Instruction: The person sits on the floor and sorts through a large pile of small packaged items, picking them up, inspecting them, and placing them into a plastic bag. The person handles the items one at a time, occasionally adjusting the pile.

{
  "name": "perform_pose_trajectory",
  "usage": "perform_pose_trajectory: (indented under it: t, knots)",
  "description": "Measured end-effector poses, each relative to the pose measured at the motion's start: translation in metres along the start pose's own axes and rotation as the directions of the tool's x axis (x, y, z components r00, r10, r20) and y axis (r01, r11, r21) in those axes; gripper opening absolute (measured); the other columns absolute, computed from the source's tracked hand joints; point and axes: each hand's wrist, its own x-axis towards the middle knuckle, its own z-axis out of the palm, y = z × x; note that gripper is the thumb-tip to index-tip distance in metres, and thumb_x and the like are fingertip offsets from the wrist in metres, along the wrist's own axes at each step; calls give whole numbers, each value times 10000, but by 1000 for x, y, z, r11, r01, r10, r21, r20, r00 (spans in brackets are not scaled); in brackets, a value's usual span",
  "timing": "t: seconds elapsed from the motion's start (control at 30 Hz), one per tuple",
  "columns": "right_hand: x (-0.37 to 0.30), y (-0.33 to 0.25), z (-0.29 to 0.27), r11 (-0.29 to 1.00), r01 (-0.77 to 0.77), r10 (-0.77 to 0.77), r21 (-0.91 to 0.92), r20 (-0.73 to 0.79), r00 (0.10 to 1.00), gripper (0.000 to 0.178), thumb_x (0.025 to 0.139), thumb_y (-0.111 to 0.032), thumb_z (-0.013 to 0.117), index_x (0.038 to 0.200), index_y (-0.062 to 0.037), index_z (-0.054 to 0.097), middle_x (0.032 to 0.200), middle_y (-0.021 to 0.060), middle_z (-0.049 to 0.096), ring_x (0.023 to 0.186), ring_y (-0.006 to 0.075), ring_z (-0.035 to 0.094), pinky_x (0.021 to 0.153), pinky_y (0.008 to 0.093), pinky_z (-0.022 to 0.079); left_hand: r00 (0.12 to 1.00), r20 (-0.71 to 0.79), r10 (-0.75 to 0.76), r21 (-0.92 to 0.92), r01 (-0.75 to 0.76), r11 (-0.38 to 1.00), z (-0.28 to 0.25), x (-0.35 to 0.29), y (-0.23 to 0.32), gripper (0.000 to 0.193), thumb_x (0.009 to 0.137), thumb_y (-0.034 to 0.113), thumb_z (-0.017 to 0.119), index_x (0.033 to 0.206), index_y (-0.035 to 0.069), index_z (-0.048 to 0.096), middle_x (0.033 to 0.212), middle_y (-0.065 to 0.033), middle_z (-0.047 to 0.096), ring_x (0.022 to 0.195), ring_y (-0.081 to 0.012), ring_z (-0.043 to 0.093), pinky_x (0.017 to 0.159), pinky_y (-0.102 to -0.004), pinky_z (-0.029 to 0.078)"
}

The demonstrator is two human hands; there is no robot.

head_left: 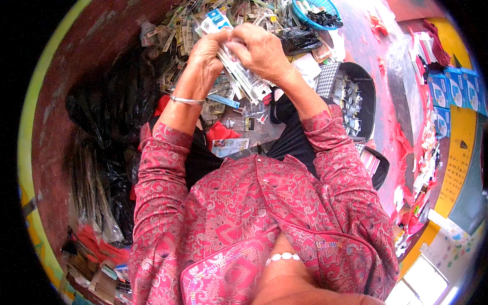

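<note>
Above a large heap of slim packets, both my hands close on a bundle of long, narrow clear-plastic packets (239,76). My left hand (206,53), with a bangle at its wrist, grips the bundle from the left side. From the right, my right hand (260,51) has its fingers bent over the upper part, the thumb pressed inward. A blue and white card end (216,21) sticks out above the hands. The lower ends fan out toward my lap. What the packets contain is too small to make out.
The packet heap (175,33) spreads ahead. A blue basket (325,6) stands at the far right, near a black plastic bag (297,40). Right of my knee sits an open black case (363,86) with small items. Black plastic sheeting (117,101) lies left; blue boxes (452,89) stand far right.
</note>
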Motion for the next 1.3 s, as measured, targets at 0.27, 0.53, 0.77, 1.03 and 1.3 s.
perform_pose_trajectory:
  t: [0.27,0.53,0.77,1.03,1.3]
  knots:
    - [-8,20,-60,959,-284,285,-23,53,957,143,748,-200,528,767,-82,606,730,103,600,700,282,590,600,347,466,902,-309,300,190,-250,949,-15,4,21,155,701,-73,598,845,-67,542,827,-151,599,701,-265,603,635,-422,513]
    - [-4,-19,9,974,181,-178,-134,38,983,94,726,-142,575,748,-55,544,725,81,516,670,252,542,561,337,444,991,-111,75,39,-71,997,-12,7,22,103,757,12,578,842,19,520,793,-103,576,695,-243,584,658,-382,507]
    - [-30,-5,-54,995,-12,36,-98,248,968,102,754,-133,562,730,-35,577,694,74,554,604,180,566,548,303,450,894,-309,325,78,-317,945,-16,0,56,145,777,14,572,915,2,530,889,-111,587,791,-240,590,723,-386,503]
    - [2,-2,-46,960,-214,257,-179,266,929,697,677,-598,557,1016,10,551,881,153,608,811,258,591,697,361,456,959,-192,208,177,-175,969,4,1,23,136,748,11,597,877,20,552,812,-84,598,698,-218,593,646,-378,512]
    - [1,17,-23,743,-632,388,222,627,676,371,636,-200,648,870,66,540,718,58,567,609,96,505,578,237,424,999,34,18,103,-21,994,7,0,9,254,731,61,630,964,41,532,902,-80,585,832,-222,575,775,-391,470]
